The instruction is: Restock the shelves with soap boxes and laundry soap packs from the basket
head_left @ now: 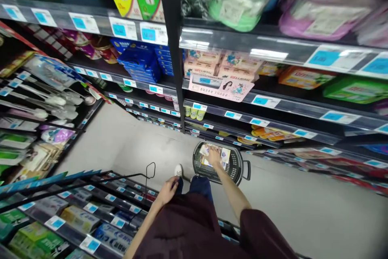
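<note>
We list one printed packet (225, 155) in the basket (234, 170), long axis left to right, beneath our nearer right hand (214, 155), fingers slightly spread, grip untellable; left hand (167, 191) part-open, seemingly empty, by the leg (180, 185).

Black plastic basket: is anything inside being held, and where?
Right hand is over the middle of white and yellow packaging; whether it grips cannot be told.

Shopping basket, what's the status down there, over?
Right hand down in the basket, at the bright packaging. Left hand at the knee, no item visible in it. Only the right arm crosses the basket's rim.
</note>
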Tool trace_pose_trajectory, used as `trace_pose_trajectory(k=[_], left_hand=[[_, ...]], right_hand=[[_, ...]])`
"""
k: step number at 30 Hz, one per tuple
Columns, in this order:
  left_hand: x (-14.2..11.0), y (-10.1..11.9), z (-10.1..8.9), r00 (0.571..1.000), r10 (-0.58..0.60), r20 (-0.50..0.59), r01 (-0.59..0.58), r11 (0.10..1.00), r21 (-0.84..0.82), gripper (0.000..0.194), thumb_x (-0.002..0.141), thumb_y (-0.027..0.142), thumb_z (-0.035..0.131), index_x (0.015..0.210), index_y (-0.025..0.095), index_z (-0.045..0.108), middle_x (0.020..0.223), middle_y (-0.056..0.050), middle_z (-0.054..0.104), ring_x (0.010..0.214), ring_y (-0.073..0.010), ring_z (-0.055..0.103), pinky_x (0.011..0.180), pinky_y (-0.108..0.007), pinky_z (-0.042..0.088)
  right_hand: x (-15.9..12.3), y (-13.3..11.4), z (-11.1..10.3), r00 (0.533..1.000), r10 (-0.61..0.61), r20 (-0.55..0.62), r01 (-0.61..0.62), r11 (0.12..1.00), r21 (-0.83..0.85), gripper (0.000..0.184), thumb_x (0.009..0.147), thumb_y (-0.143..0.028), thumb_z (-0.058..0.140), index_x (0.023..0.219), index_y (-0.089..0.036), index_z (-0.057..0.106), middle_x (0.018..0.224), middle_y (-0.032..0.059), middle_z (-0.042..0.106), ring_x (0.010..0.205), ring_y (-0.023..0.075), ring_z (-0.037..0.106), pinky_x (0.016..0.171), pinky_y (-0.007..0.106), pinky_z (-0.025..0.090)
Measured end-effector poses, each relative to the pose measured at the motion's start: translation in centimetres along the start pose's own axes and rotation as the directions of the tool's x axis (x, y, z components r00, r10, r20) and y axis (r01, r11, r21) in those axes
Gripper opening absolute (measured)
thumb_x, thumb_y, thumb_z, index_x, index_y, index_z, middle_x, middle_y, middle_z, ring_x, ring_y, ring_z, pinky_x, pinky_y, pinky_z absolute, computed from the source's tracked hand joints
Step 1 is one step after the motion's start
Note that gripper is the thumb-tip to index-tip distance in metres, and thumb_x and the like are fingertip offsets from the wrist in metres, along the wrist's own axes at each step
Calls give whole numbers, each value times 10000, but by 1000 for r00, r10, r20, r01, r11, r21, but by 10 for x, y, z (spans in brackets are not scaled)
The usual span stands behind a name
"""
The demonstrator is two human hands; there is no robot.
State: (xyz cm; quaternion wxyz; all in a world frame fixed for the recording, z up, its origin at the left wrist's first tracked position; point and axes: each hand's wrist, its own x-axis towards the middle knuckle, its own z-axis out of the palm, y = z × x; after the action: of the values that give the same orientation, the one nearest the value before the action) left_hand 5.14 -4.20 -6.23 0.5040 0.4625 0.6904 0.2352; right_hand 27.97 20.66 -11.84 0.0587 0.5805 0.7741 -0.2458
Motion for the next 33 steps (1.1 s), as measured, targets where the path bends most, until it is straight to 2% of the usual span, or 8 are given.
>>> trace_pose_trajectory(k=[4, 6, 12, 16, 19, 23, 27, 33], left_hand=[[14, 8, -2, 998, -51, 24, 52, 997, -58, 602, 958, 495, 438, 1460, 165, 477, 1313, -163, 679, 1171, -260, 661, 1055, -407, 480], [19, 13, -5, 998, -65, 25, 67, 995, -73, 668, 953, 528, 432, 1499, 144, 425, 1291, -175, 683, 1101, -256, 684, 1035, -407, 489], [28, 33, -17, 997, 62, 48, -48, 969, -242, 674, 892, 648, 508, 1373, 179, 560, 980, -94, 731, 817, -229, 700, 727, -349, 587], [33, 42, -21, 991, 127, 42, -102, 921, -376, 688, 823, 697, 592, 1260, 167, 637, 941, -90, 727, 827, -240, 704, 679, -351, 604], [40, 46, -21, 989, 146, 6, -125, 867, -483, 708, 811, 716, 605, 1249, 160, 636, 946, -98, 748, 838, -248, 715, 721, -386, 620], [48, 54, -21, 989, 122, -89, -151, 800, -580, 776, 787, 734, 619, 1265, 123, 614, 978, -121, 751, 801, -243, 716, 711, -403, 630], [46, 65, -25, 986, 115, -122, -165, 773, -612, 794, 784, 718, 631, 1291, 108, 583, 1016, -136, 744, 847, -246, 709, 717, -400, 635], [31, 76, -36, 984, 131, -120, -176, 793, -583, 780, 812, 703, 604, 1329, 120, 564, 1061, -132, 736, 937, -268, 708, 755, -400, 638]], right_hand=[[-63, -46, 9, 994, -105, -38, 107, 993, 43, 555, 733, -187, 694, 1285, -202, 634, 1274, 104, 647, 1222, 288, 553, 1036, 362, 390], [-96, -67, 18, 983, -150, -104, 165, 972, 164, 569, 710, -167, 670, 1277, -210, 644, 1225, 93, 662, 1183, 285, 577, 1012, 364, 425], [-155, -106, 31, 956, -100, -275, 218, 869, 444, 590, 635, -172, 655, 1212, -284, 707, 1136, 92, 693, 1094, 351, 618, 974, 459, 492], [-166, -113, 17, 940, -45, -338, 222, 834, 505, 562, 649, -217, 691, 1201, -323, 719, 1137, 82, 706, 1113, 368, 626, 994, 504, 489], [-167, -110, 5, 925, 22, -380, 211, 800, 561, 585, 683, -338, 766, 1262, -329, 681, 1275, 79, 670, 1232, 366, 579, 1079, 514, 440], [-161, -105, -5, 888, 235, -394, 158, 651, 743, 556, 839, -534, 636, 1324, -262, 641, 1416, 112, 599, 1331, 334, 535, 1130, 495, 407], [-154, -107, -13, 891, 348, -291, 107, 462, 880, 563, 895, -649, 513, 1167, -208, 735, 1259, 128, 712, 1219, 329, 624, 1068, 465, 460], [-150, -119, -20, 898, 346, -271, 159, 319, 934, 544, 872, -656, 568, 1060, -181, 755, 1142, 115, 755, 1105, 307, 662, 981, 411, 507]])
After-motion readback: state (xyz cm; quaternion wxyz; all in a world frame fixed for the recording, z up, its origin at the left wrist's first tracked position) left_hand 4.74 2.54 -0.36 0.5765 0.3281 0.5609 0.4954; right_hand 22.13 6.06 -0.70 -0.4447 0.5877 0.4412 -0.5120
